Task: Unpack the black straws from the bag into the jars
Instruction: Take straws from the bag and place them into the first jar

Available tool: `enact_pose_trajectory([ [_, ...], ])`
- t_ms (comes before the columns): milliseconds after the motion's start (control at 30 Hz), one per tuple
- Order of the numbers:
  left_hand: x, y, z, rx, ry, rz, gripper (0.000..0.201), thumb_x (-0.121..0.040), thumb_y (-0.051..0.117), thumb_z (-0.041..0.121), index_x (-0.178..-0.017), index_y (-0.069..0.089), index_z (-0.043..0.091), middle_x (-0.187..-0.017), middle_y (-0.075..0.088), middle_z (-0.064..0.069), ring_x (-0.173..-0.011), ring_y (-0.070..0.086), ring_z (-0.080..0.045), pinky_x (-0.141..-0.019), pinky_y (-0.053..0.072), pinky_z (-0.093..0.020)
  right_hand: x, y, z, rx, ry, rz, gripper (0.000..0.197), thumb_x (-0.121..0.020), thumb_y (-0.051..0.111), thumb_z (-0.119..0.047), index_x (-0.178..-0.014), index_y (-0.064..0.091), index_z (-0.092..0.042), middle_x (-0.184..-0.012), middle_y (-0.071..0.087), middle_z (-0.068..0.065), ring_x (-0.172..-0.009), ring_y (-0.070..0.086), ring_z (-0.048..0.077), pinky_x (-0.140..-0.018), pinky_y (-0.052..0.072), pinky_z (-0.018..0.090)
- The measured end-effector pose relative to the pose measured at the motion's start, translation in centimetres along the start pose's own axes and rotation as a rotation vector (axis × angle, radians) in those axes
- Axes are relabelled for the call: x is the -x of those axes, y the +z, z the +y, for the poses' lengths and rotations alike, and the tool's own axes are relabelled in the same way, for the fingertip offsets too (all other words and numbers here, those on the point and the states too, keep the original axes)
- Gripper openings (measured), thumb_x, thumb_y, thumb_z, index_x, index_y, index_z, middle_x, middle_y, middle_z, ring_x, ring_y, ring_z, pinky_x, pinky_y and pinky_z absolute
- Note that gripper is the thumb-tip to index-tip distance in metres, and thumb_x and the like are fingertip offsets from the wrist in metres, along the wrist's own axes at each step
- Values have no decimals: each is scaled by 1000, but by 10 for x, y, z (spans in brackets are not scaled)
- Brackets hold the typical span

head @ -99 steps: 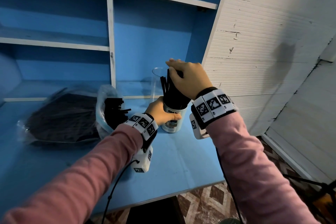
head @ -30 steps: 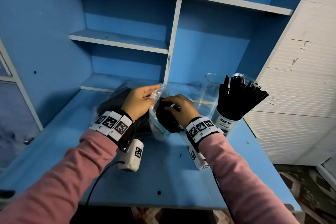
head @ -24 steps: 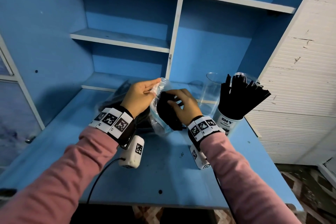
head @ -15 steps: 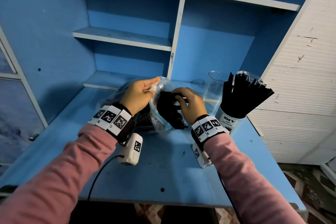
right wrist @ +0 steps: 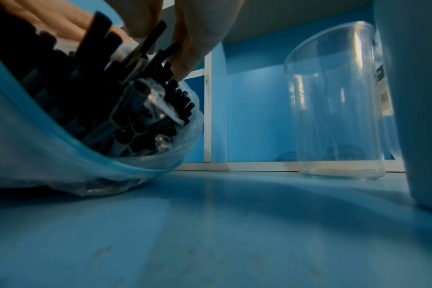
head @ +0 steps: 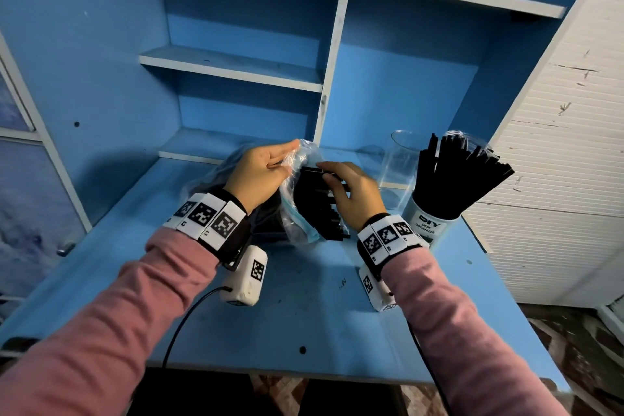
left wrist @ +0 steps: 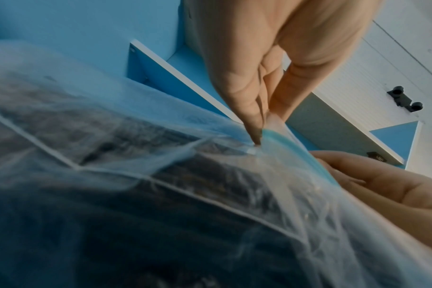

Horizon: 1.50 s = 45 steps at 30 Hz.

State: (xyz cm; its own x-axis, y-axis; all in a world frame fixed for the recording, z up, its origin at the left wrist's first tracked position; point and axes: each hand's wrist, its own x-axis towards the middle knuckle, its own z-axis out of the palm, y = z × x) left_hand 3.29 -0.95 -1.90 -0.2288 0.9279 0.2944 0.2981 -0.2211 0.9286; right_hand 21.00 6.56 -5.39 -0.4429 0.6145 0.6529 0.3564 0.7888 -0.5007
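Note:
A clear plastic bag (head: 293,213) with a blue zip rim lies on the blue desk (head: 304,307), packed with black straws (head: 317,203). My left hand (head: 266,169) pinches the top edge of the bag's mouth (left wrist: 266,134) and holds it up. My right hand (head: 351,192) reaches into the mouth, its fingers curled round a bunch of straws (right wrist: 141,58). To the right stands a labelled jar (head: 432,223) with a fan of black straws (head: 456,172) in it. Behind it is an empty clear jar (head: 401,162), seen also in the right wrist view (right wrist: 333,101).
Blue shelving with a white upright divider (head: 332,61) rises behind the desk. A white slatted panel (head: 557,162) closes the right side. The desk's front edge (head: 304,371) is near me, and a black cable (head: 189,314) runs from my left wrist.
Since 3.3 s ago my hands left the labelled jar and went to the bag. Over the last second my left hand lifted the rim and my right hand gathered straws at the mouth.

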Motion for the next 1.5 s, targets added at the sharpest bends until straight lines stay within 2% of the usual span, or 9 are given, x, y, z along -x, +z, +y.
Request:
enact_pose_trajectory([
  [133,3,2,-1,8,0,-4,54,-86,51,-13,-134,54,13,-135,56,3,-122,52,0,-107,38,-21,1,0,-1,16,-10,-105,30,-86,68,-15,-116,67,-13,-106,66,5,-91,60,12,-84,44,11],
  [333,4,-1,1,1,-4,-3,54,-87,51,-12,-135,52,12,-136,55,2,-124,51,-2,-110,37,-26,0,-3,2,50,-42,49,23,-90,57,-7,-109,70,-9,-98,68,8,-89,62,18,-79,43,9],
  [533,3,-1,1,8,-5,0,53,-87,52,-12,-134,53,12,-136,56,2,-124,51,-3,-111,38,-30,1,-3,-1,29,28,-109,28,-85,69,-14,-113,69,-13,-101,66,6,-87,59,12,-75,43,4],
  [733,3,-3,-2,4,-21,2,53,-87,52,-11,-134,53,14,-136,56,4,-125,50,-3,-111,37,-31,2,-12,-3,9,51,24,21,-82,72,-10,-103,74,-11,-92,70,6,-82,60,11,-76,43,5],
  [1067,8,-1,1,-49,-4,5,51,-87,54,-10,-132,55,13,-132,58,5,-121,52,-2,-107,40,-23,8,-42,-10,-53,227,89,20,-82,73,-14,-102,74,-14,-90,68,2,-75,65,20,-80,55,33],
  [1167,11,5,5,-37,22,53,40,-89,61,1,-126,61,16,-119,61,10,-110,58,-4,-91,44,-8,8,-53,-16,-27,253,90,20,-82,74,-15,-101,75,-15,-90,69,4,-77,66,21,-81,54,31],
  [1300,10,9,2,-15,-41,122,44,-84,66,-1,-123,63,18,-121,65,2,-105,63,-10,-95,49,-25,7,-70,-24,65,246,36,19,-83,72,-19,-102,75,-17,-91,68,0,-77,63,14,-79,47,13],
  [1367,10,11,4,-108,-14,136,49,-81,67,-1,-126,61,19,-126,61,1,-111,60,-12,-94,46,-21,6,-78,-30,141,211,3,20,-84,71,-19,-104,74,-16,-93,68,1,-78,60,10,-74,39,1],
  [1500,16,25,29,-291,172,142,53,-77,73,2,-126,61,17,-106,61,-13,-88,54,-19,-76,42,-16,2,-92,-38,202,183,-35,20,-84,71,-19,-104,74,-16,-96,70,2,-85,62,13,-75,37,2],
])
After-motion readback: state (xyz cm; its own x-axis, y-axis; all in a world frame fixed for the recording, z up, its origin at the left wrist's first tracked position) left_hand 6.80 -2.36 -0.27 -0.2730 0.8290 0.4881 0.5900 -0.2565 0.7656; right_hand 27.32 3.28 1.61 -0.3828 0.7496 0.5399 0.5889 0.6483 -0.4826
